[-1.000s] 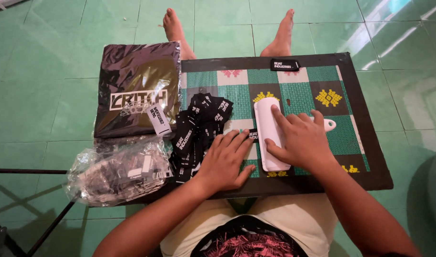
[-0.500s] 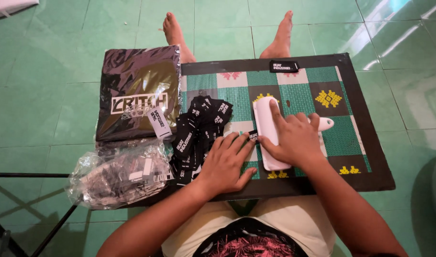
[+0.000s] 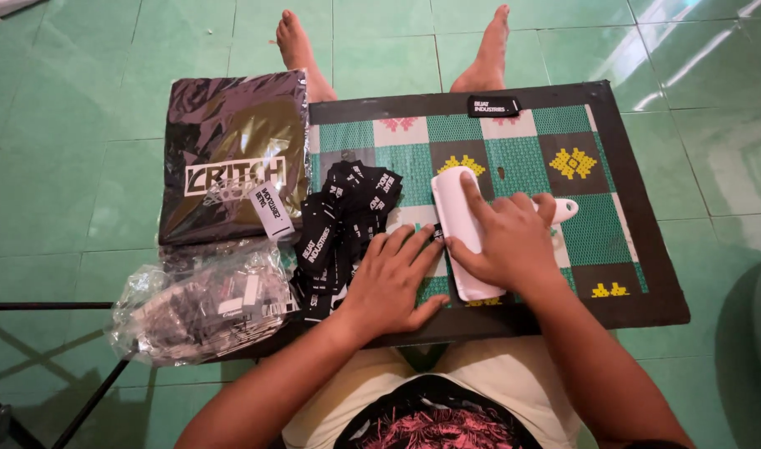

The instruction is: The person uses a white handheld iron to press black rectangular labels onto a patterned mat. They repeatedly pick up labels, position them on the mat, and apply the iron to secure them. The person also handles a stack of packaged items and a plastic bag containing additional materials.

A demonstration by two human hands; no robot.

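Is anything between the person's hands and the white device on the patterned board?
Nothing visible. The right hand lies directly on the white device. The left hand rests flat on the board beside it, fingertips at its edge. The pile of black labels sits off to the left.

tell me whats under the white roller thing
The white roller lies on the patterned green board. The right hand presses on it. A small black piece shows at its left edge; anything directly underneath is covered.

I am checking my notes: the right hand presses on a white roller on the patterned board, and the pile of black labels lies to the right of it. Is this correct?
Not quite. In the head view the pile of black labels lies left of the white roller, not right. The right hand does press on it.
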